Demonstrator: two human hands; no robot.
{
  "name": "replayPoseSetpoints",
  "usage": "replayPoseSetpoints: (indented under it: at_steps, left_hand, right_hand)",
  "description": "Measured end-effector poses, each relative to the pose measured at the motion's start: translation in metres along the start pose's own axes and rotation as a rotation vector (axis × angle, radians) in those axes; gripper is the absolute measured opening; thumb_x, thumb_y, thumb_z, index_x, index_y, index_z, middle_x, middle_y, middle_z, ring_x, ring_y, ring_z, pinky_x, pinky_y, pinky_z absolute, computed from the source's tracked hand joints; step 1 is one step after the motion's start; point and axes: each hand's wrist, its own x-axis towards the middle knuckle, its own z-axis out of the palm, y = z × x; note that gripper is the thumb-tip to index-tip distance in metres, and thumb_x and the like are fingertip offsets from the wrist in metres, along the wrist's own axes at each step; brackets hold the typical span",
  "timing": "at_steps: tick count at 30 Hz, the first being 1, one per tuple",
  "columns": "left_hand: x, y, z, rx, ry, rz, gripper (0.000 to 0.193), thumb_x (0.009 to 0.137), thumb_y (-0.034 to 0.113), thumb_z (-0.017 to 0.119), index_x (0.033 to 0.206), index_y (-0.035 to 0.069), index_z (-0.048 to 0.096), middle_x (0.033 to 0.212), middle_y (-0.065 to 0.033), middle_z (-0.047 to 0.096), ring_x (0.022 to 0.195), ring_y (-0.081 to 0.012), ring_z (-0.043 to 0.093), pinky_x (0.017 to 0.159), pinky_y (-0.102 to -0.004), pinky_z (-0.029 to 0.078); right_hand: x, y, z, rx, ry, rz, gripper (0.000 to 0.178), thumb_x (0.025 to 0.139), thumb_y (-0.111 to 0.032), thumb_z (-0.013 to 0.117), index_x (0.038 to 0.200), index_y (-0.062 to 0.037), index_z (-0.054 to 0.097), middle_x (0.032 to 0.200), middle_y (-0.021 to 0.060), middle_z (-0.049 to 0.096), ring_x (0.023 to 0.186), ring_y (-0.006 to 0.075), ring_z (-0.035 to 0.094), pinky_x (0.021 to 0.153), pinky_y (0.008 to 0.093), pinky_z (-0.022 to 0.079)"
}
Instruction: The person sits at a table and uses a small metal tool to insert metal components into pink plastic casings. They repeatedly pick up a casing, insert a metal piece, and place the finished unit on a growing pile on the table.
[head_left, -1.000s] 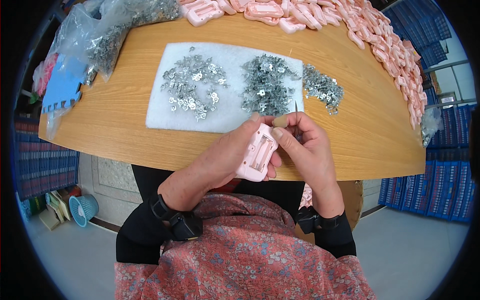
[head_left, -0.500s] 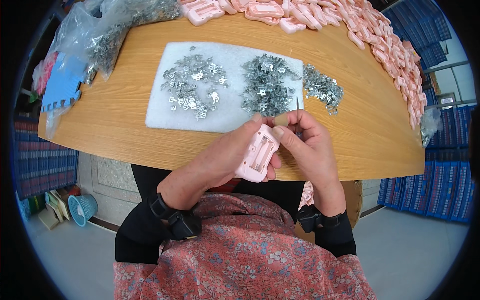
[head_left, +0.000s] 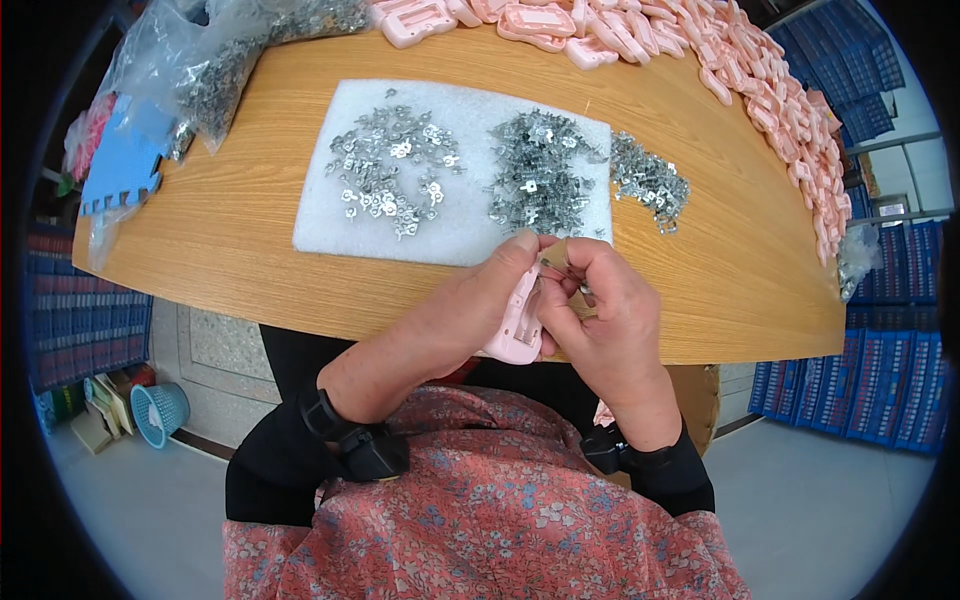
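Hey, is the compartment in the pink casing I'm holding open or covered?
Open: the compartment in the pink casing shows its recess with no cover, though the right hand partly hides its far end.

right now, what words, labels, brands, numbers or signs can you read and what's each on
No text can be read.
Pink case in the left hand: none visible.
Right-hand blue racks and left-hand blue racks: pale marks, too small to tell whether they are labels.
Wrist device: no legible marking.
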Motion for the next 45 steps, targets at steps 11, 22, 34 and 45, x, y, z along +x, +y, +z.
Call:
replayPoseSetpoints:
  at_steps: [11, 22, 34, 45]
  left_hand:
    - [-0.003, 0.000, 0.003, 0.075, 0.024, -0.028, 0.049, 0.106, 0.040, 0.028, 0.115, 0.002, 0.059, 0.096, -0.0081, 0.068, 0.076, -0.0153, 0.068, 0.067, -0.0281, 0.056]
    - [0.001, 0.002, 0.000, -0.051, -0.052, -0.023, 0.058, 0.107, 0.048, 0.018, 0.130, 0.004, 0.048, 0.084, -0.0137, 0.067, 0.065, -0.0229, 0.068, 0.059, -0.0315, 0.056]
    - [0.002, 0.000, -0.005, -0.002, -0.047, -0.084, 0.055, 0.107, 0.046, 0.020, 0.127, 0.004, 0.049, 0.083, -0.0144, 0.068, 0.065, -0.0230, 0.068, 0.058, -0.0326, 0.058]
    - [0.002, 0.003, -0.003, 0.004, -0.034, -0.082, 0.054, 0.107, 0.047, 0.021, 0.131, 0.006, 0.047, 0.082, -0.0124, 0.067, 0.064, -0.0215, 0.067, 0.057, -0.0304, 0.057]
  right_hand:
    - [0.009, -0.002, -0.008, -0.041, -0.102, 0.046, 0.021, 0.080, 0.001, 0.067, 0.098, -0.0020, 0.057, 0.078, 0.0130, 0.061, 0.068, 0.0277, 0.065, 0.059, 0.0364, 0.052]
    - [0.008, 0.011, -0.009, 0.169, 0.020, 0.170, 0.022, 0.086, -0.002, 0.068, 0.107, -0.0018, 0.062, 0.083, 0.0061, 0.063, 0.068, 0.0099, 0.058, 0.060, 0.0258, 0.049]
    - [0.003, 0.009, -0.005, 0.599, -0.229, 0.524, 0.019, 0.097, -0.012, 0.062, 0.112, 0.0004, 0.059, 0.082, -0.0008, 0.061, 0.067, 0.0008, 0.051, 0.059, 0.0177, 0.042]
    - [-0.003, 0.018, 0.000, 0.622, -0.176, 0.481, 0.021, 0.095, -0.009, 0.064, 0.113, 0.0009, 0.060, 0.088, 0.0010, 0.064, 0.072, 0.0014, 0.054, 0.063, 0.0184, 0.045]
